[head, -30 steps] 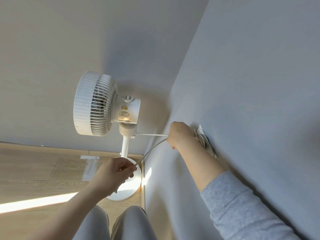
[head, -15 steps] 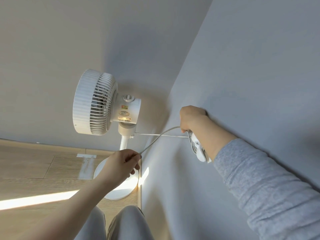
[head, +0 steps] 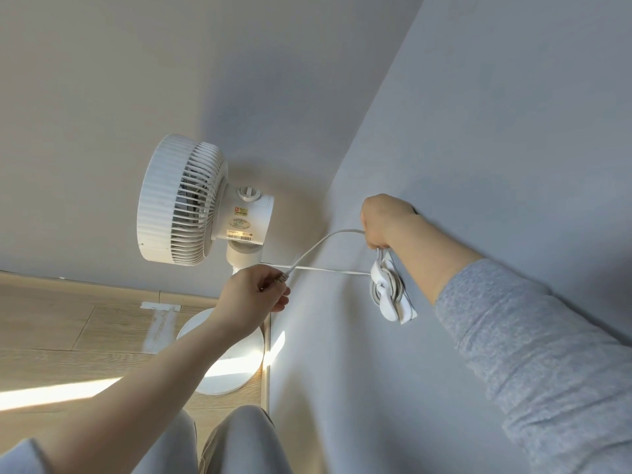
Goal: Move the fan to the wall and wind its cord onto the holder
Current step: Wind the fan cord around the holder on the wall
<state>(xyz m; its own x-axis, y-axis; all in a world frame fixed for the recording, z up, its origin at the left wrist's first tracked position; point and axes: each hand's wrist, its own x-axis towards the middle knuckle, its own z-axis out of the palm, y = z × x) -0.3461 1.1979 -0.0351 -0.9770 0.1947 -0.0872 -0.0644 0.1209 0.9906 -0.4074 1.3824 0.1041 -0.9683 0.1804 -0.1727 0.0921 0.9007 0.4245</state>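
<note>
A white pedestal fan point(head: 191, 203) stands in the corner, its round base point(head: 239, 364) on the wood floor against the grey wall. A white cord holder point(head: 388, 292) is stuck to the wall at the right, with several loops of cord around it. The white cord point(head: 328, 237) runs from the fan's neck to the holder and arcs between my hands. My right hand point(head: 383, 220) pinches the cord just above the holder. My left hand point(head: 254, 295) grips the cord's free end near the plug, in front of the fan's pole.
The grey wall point(head: 478, 131) fills the right side and meets a beige wall point(head: 102, 80) behind the fan. A patch of white tape point(head: 160, 306) lies on the wood floor. My knees point(head: 236, 443) sit at the bottom edge.
My right hand rose from over the holder to above it, carrying the cord up and uncovering the wound loops. My left hand moved up and right toward the wall with the free end.
</note>
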